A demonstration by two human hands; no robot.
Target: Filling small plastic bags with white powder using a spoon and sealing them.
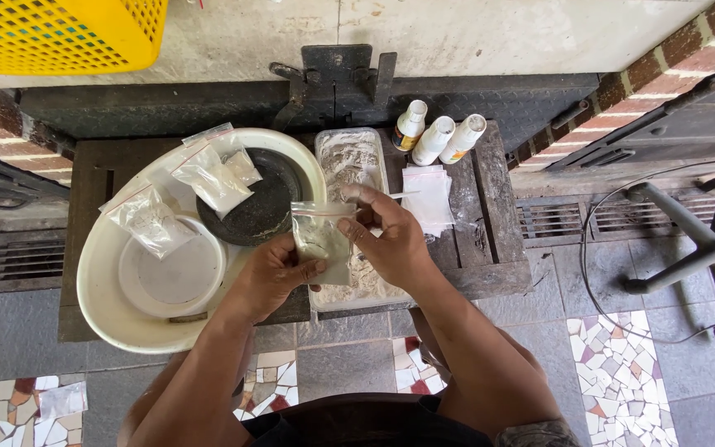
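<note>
Both hands are holding a small clear zip bag [322, 237] of white powder over the powder-filled rectangular tray [349, 157], left hand [271, 273] fingers pinching its lower side, right hand [386, 240] fingers pinching its top edge, three filled bags [208, 178] lying in the white basin [126, 314] on the dark worktop [490, 207].

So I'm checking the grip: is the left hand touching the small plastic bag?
Touching. The head view shows the left hand pinching the small plastic bag by its lower edge, thumb over it.
</note>
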